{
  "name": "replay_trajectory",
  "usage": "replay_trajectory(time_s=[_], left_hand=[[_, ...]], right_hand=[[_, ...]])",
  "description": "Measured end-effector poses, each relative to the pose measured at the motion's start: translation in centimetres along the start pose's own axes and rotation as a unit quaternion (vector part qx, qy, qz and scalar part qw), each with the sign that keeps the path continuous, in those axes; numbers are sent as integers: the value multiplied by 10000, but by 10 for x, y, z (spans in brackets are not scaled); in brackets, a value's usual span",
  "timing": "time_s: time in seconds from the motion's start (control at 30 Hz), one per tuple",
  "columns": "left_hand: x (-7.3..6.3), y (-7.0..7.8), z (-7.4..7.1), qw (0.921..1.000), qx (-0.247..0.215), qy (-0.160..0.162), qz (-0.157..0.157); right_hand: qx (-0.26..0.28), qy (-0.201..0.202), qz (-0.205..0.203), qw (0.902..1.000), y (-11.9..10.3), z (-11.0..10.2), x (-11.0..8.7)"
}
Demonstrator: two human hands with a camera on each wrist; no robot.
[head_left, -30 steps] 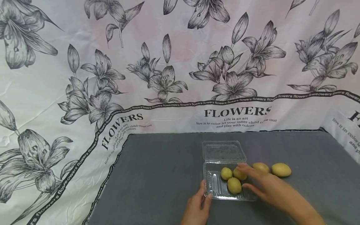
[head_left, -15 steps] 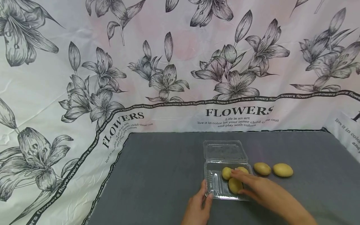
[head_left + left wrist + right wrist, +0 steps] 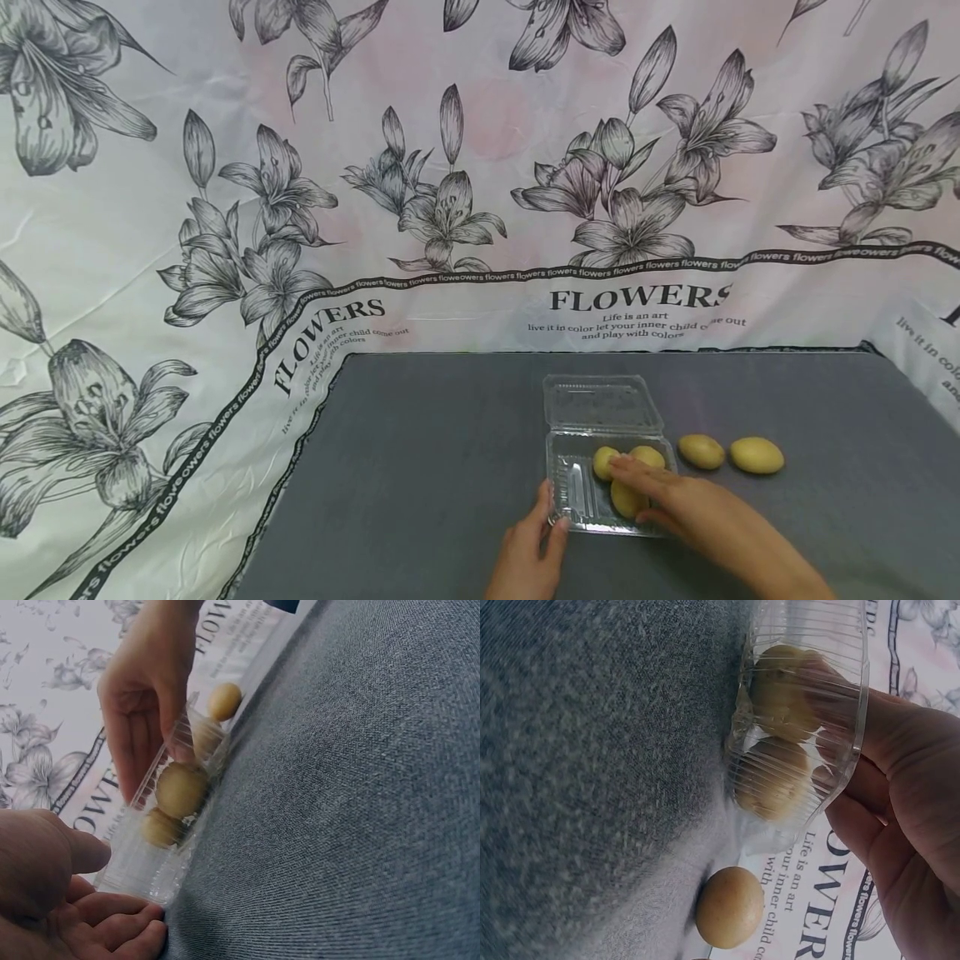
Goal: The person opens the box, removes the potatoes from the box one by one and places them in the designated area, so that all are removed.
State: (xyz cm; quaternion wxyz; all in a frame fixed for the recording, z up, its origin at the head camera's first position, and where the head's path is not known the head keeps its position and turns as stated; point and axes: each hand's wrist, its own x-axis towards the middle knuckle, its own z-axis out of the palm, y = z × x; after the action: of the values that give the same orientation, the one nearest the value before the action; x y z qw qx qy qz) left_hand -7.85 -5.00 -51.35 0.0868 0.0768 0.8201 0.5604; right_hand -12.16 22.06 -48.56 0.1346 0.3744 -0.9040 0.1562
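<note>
Inside clear container: three yellow potatoes; two loose potatoes right of container. Right hand shifted left over container since second ago, now at front potato; three in, two outside. Fingers half-spread; whether they grip, cannot tell. Left hand pinches container's front-left corner. Container thin ribbed plastic; potatoes smooth, roundish; grey cloth underneath, woven.
</note>
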Motion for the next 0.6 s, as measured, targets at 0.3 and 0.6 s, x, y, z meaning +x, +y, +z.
replay_trajectory(time_s=[0.3,0.6], left_hand=[[0,-2,0,9998,34,52,170],[0,-4,0,9996,-18,6,284]], right_hand=[[113,-520,339,9980,-2,-1,2],[263,-845,451,9951,-5,-2,4]])
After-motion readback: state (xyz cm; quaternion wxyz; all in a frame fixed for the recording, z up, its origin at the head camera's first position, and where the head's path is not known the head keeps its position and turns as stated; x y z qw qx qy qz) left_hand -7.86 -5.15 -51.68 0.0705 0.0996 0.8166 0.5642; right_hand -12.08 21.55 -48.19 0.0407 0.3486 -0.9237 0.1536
